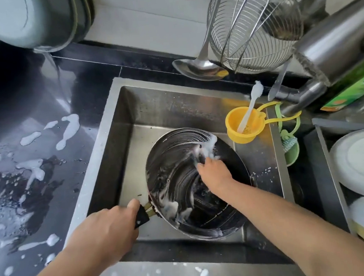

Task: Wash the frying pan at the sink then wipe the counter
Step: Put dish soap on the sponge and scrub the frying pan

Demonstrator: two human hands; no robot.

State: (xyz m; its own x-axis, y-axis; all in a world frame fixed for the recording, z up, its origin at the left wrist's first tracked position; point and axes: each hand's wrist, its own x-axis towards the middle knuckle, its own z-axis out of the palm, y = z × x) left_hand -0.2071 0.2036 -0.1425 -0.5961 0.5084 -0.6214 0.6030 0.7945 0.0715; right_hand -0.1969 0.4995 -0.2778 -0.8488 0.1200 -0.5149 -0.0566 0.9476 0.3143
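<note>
A black frying pan point(179, 180) smeared with white suds stands tilted inside the steel sink point(112, 129). My left hand point(109, 225) grips the pan's dark handle point(141, 217) at the sink's near left corner. My right hand point(216, 174) is inside the pan, fingers curled round a foam-covered scrubber point(208, 148) pressed against the pan's far inner wall. The scrubber is mostly hidden under foam. The black counter point(26, 117) to the left of the sink is wet and spattered with suds.
A yellow strainer point(234, 132) with a white brush hangs on the sink's right rim, next to a green holder point(291, 152). The steel faucet point(314, 87) reaches in from the right. A ladle point(196, 67) and wire basket point(253, 29) stand behind the sink. White plates point(359, 161) sit right.
</note>
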